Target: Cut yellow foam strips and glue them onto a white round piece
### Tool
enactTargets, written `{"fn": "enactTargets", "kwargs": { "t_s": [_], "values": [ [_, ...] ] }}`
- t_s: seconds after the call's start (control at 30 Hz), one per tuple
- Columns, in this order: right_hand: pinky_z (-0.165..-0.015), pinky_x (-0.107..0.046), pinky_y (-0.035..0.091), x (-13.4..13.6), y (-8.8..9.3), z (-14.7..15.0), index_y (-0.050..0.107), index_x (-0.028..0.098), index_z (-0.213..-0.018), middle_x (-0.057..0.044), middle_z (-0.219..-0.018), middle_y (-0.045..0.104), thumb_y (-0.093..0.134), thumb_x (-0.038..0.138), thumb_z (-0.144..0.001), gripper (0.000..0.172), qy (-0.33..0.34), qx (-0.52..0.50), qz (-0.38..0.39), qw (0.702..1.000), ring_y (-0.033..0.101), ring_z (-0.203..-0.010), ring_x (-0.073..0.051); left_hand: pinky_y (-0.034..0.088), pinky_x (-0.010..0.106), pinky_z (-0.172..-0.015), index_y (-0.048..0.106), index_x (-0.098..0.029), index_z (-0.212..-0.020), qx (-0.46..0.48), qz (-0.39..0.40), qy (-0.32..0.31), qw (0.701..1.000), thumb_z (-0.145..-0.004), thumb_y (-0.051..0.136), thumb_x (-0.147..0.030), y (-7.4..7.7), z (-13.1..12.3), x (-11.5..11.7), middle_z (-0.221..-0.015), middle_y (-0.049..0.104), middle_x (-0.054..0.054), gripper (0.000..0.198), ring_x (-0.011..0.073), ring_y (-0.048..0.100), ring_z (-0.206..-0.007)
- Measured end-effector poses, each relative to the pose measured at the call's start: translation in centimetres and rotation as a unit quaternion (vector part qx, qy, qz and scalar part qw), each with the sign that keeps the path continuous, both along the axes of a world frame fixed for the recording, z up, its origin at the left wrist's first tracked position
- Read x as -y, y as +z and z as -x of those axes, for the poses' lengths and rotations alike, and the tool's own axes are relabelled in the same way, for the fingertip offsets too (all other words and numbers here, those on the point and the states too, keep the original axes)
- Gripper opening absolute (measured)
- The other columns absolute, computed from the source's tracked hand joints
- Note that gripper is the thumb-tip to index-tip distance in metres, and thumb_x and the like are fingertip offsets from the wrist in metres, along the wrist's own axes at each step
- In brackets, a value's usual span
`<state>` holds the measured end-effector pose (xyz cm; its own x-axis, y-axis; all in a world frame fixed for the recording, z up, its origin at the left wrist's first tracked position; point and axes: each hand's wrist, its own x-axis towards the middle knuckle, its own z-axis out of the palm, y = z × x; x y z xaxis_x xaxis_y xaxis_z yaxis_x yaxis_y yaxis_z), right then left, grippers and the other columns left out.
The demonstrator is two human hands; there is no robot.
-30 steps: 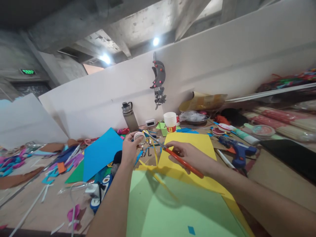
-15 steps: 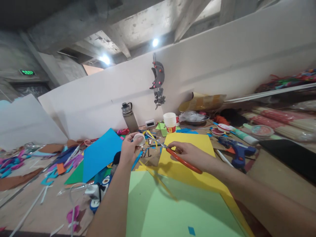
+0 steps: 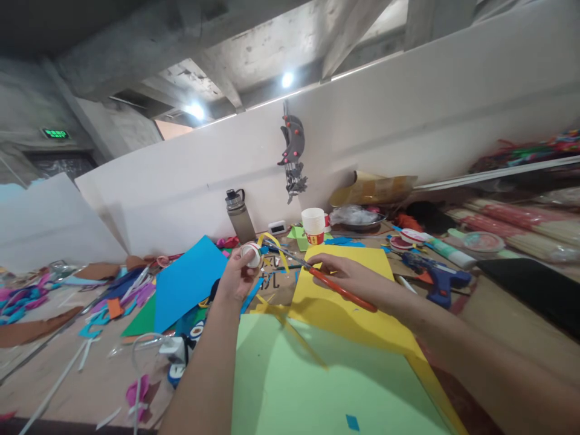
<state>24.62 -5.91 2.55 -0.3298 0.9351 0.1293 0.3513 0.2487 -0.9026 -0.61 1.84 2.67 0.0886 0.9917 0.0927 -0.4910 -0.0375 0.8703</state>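
In the head view, the left hand (image 3: 235,279) pinches a small round white piece (image 3: 250,256) with the thumb on its front. The piece is up over the middle of the table (image 3: 106,377), maybe so it is easy to see and does not wobble.

The right hand (image 3: 336,275) curls around the orange handles of the scissors (image 3: 345,293). The blades point at the white piece, likely so the tips can get close to it. I cannot tell if the blades are apart. A yellow strip (image 3: 284,257) bends down by the blades.

Under the hands, a yellow sheet (image 3: 374,261) and a green sheet (image 3: 317,380) lie flat, with the green one toward the table's near edge. The bottle (image 3: 241,222) and white cups (image 3: 313,222) stand by the far edge, maybe to be out of the way. The glue gun (image 3: 437,279) lies right of the yellow sheet.
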Motion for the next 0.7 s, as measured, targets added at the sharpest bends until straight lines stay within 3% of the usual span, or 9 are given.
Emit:
{"fn": "enactTargets", "kwargs": {
  "t_s": [0.2, 0.7],
  "values": [
    [-0.04, -0.016, 0.035, 0.4, 0.1, 0.0, 0.054, 0.024, -0.12, 0.003, -0.073, 0.051, 0.055, 0.042, -0.081, 0.043, 0.04, -0.08, 0.101, 0.991, 0.041, -0.048, -0.006, 0.027, 0.009, -0.035, 0.064, -0.015, -0.083, 0.021, -0.001, -0.029, 0.999, -0.052, 0.085, -0.022, -0.1, -0.3, 0.2, -0.065, 0.06, 0.0, 0.038, 0.0042, 0.05, -0.049],
    [-0.037, -0.018, 0.043, 0.3, -1.1, 0.7, 0.057, 0.023, -0.12, 0.006, -0.066, 0.047, 0.06, 0.041, -0.08, 0.045, 0.063, -0.115, 0.098, 0.987, 0.043, -0.041, -0.005, 0.029, 0.009, -0.033, 0.062, -0.015, -0.084, 0.031, -0.002, -0.055, 0.998, -0.051, 0.085, -0.018, -0.3, -1.6, 0.7, -0.064, 0.058, -0.002, 0.04, 0.0046, 0.051, -0.049]
  ]
}}
